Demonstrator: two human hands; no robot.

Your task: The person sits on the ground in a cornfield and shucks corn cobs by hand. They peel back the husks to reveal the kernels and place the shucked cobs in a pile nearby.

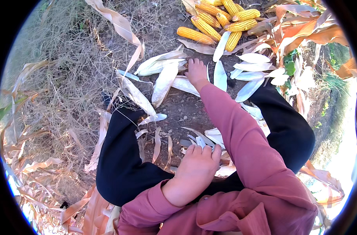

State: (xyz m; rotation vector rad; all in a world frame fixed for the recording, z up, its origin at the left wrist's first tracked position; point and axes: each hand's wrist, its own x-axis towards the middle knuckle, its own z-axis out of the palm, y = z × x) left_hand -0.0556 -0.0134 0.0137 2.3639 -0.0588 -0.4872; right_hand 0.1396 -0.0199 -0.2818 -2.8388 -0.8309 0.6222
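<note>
My right hand (196, 71) reaches forward and touches the end of an ear of corn in pale husk (161, 63); whether its fingers grip it, I cannot tell. Nearer my body, my left hand (197, 164) is held back-up with its fingers curled, and its palm is hidden. Another husk-covered ear (166, 83) lies just left of my right hand, and a longer one (136, 93) slants beside my left leg. Several bare yellow corn cobs (196, 35) lie in a pile on the soil beyond my right hand.
Loose pale husks (220, 77) lie between my right hand and my right leg. Dry grass (69, 73) covers the ground at left. Dry corn leaves (299, 30) stand at upper right. My bent legs in black trousers (119, 155) frame the bare soil (184, 108).
</note>
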